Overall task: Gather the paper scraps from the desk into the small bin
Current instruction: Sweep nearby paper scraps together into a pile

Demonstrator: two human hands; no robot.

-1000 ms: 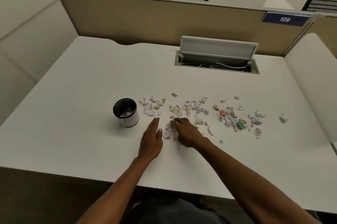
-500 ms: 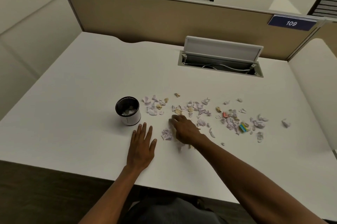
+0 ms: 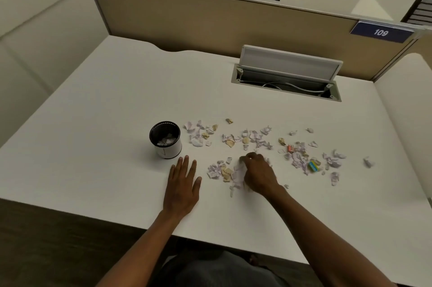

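Observation:
Torn paper scraps (image 3: 254,138), white, lilac and tan, lie strewn across the middle of the white desk (image 3: 105,104). A small black-and-white bin (image 3: 166,140) stands upright at their left end with a few scraps inside. My right hand (image 3: 258,174) curls its fingers over a bunched pile of scraps (image 3: 224,171) near the front of the spread and grips some of them. My left hand (image 3: 183,184) lies flat on the desk, fingers straight, just in front of the bin and apart from it.
More scraps with small coloured pieces (image 3: 313,165) sit to the right, and one lone crumpled scrap (image 3: 368,161) lies farther right. An open cable hatch (image 3: 287,76) is set in the desk's back. A tan partition (image 3: 210,20) closes the far side.
My left hand slid left, away from the pile, and settled flat in front of the bin. My right hand stayed on the pile, raking scraps together under its curled fingers.

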